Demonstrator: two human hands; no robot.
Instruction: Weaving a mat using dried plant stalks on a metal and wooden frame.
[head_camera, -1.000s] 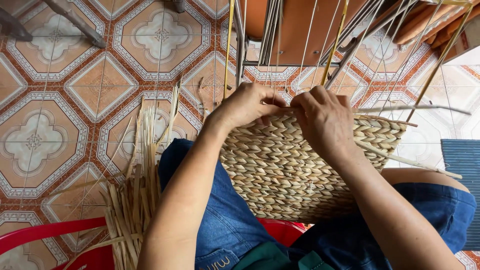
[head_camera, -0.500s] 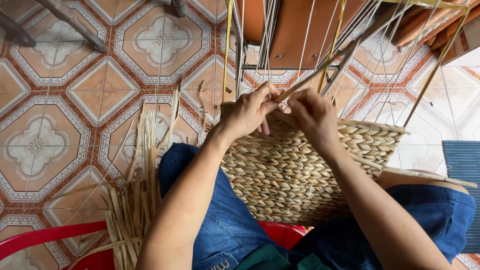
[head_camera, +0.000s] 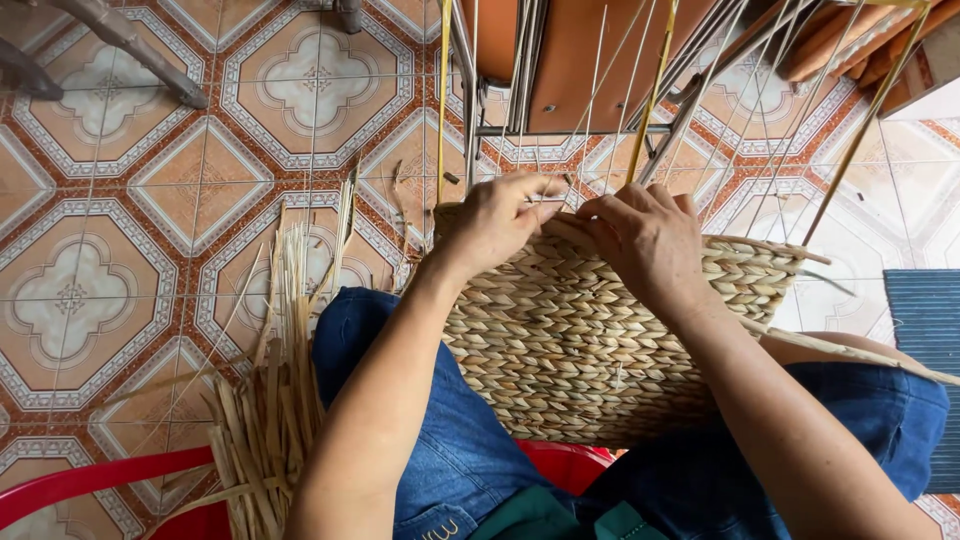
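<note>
A bundle of dry straw strips (head_camera: 265, 400) lay on the tiled floor (head_camera: 120, 250) at our left, beside our knee. Our left hand (head_camera: 495, 222) pinched a strand at the top edge of the woven basket (head_camera: 580, 345), which rested on our lap. Our right hand (head_camera: 645, 240) pressed curled fingers onto the same rim, thin upright stakes (head_camera: 600, 90) rising just beyond.

Tan braided basket (head_camera: 590, 350), orange-patterned tiles (head_camera: 150, 250)
</note>
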